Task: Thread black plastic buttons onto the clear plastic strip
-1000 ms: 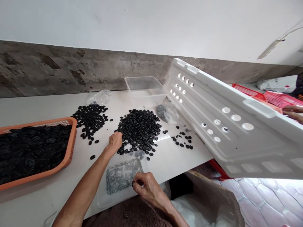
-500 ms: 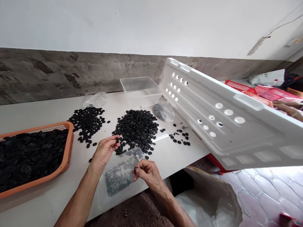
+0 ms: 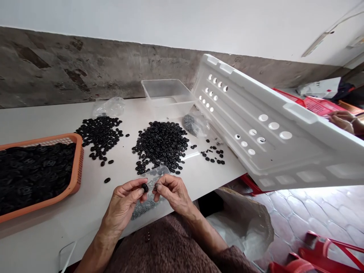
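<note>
My left hand (image 3: 121, 206) pinches a small black oval plastic piece (image 3: 145, 187) between thumb and fingers. Close beside it, my right hand (image 3: 178, 195) is closed on a thin metal screw (image 3: 153, 186), mostly hidden by the fingertips and pointing toward the black piece. Under both hands lies a clear plastic box (image 3: 162, 170) holding many small grey metal screws (image 3: 145, 207). Just beyond it, a large heap of similar black oval pieces (image 3: 162, 146) covers the middle of the white table (image 3: 93, 204).
An orange basket (image 3: 78, 167) full of black pieces stands left, near a smaller black pile (image 3: 99, 134). Behind are a clear bag (image 3: 109, 107), an open clear bin (image 3: 167, 102) and a bag of grey parts (image 3: 196, 124). A white perforated crate (image 3: 241, 113) leans right; another person's hand (image 3: 344, 120) shows beyond.
Both hands have come together over the clear box, the left moving right and down, the right moving up and left. The view has tilted down slightly. A red stool has come into view.
</note>
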### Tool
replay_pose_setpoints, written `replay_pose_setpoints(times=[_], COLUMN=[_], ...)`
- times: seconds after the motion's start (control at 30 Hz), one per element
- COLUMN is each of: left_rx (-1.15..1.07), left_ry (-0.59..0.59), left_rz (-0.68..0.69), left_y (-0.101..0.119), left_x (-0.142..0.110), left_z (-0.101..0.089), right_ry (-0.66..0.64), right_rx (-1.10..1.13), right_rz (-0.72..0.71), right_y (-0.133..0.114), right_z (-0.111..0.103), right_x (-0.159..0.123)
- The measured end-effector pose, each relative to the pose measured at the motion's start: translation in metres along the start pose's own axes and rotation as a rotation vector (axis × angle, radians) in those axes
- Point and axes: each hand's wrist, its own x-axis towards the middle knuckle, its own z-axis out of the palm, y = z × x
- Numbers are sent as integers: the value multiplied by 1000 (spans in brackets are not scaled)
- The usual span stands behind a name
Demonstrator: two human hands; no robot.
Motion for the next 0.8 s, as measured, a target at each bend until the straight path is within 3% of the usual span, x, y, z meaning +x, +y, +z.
replay_pose_setpoints(times=[0.33,0.8], left_rx=[119,187], left_ry=[14,-11], left_rz=[102,80], left_y=[-5,-6], left_x=[-8,-5], left_z=[-14,-16], right_ry=[-44,-46], right_rx=[-150,-251], right_rz=[43,35], right_y=[-15,-13], right_z=[9,7], right_x=[0,1])
